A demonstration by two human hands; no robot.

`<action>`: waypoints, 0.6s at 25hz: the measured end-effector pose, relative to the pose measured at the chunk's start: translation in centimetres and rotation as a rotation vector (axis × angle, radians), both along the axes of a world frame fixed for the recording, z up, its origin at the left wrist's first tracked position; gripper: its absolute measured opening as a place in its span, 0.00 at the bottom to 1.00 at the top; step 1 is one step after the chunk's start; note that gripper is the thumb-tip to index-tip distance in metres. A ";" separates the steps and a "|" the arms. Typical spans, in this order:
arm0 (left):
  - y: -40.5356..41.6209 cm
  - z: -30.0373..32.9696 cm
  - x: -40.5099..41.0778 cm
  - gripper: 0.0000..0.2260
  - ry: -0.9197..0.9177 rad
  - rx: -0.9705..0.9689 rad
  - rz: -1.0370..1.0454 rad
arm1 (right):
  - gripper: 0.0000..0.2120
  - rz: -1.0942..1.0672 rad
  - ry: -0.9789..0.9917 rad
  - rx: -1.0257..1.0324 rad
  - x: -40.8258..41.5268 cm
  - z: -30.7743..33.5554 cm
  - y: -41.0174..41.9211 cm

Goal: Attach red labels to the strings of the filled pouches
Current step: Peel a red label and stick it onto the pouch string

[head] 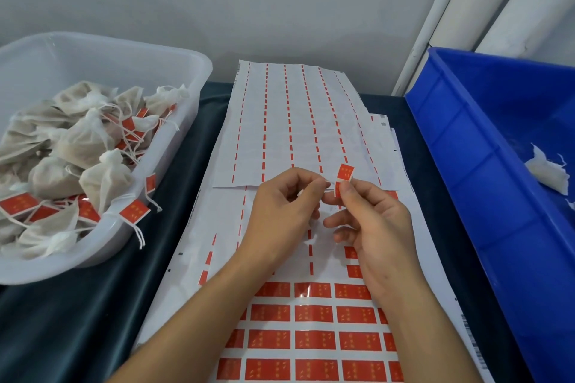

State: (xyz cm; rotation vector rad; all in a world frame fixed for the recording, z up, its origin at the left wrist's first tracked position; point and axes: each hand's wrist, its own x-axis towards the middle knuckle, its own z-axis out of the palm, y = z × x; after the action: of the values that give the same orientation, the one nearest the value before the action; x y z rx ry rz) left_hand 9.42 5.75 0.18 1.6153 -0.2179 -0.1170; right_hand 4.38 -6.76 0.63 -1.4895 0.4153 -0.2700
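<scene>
My right hand (pixel 370 227) pinches a peeled red label (pixel 343 176) between thumb and forefinger, holding it upright above the label sheets. My left hand (pixel 280 211) is curled beside it, its fingertips meeting near the label's lower edge; whether it pinches the label or a string I cannot tell. Under both hands lies a sheet of red labels (pixel 314 339), its upper rows peeled. A used sheet (pixel 289 127) with only red strips lies farther back. Filled white pouches (pixel 93 140) with strings and red labels fill the clear tub (pixel 174 146) on the left.
A blue crate (pixel 485 165) stands on the right, with a white pouch (pixel 547 171) inside. The table has a dark cloth (pixel 77 305). White pipes (pixel 466 9) run up the wall at the back right.
</scene>
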 end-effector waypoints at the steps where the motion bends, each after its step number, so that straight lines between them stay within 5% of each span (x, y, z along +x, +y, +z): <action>1: 0.0 0.1 0.0 0.07 0.001 0.000 -0.003 | 0.13 0.000 0.004 0.000 0.0 0.0 0.1; 15: 0.1 0.3 -0.3 0.09 -0.004 -0.009 -0.029 | 0.06 -0.038 -0.003 -0.011 0.2 -0.5 0.3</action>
State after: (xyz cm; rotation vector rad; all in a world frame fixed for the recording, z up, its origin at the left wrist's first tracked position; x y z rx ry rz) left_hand 9.13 5.89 0.47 1.6040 -0.2444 -0.1349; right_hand 4.53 -6.48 0.10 -1.4933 0.4405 -0.3046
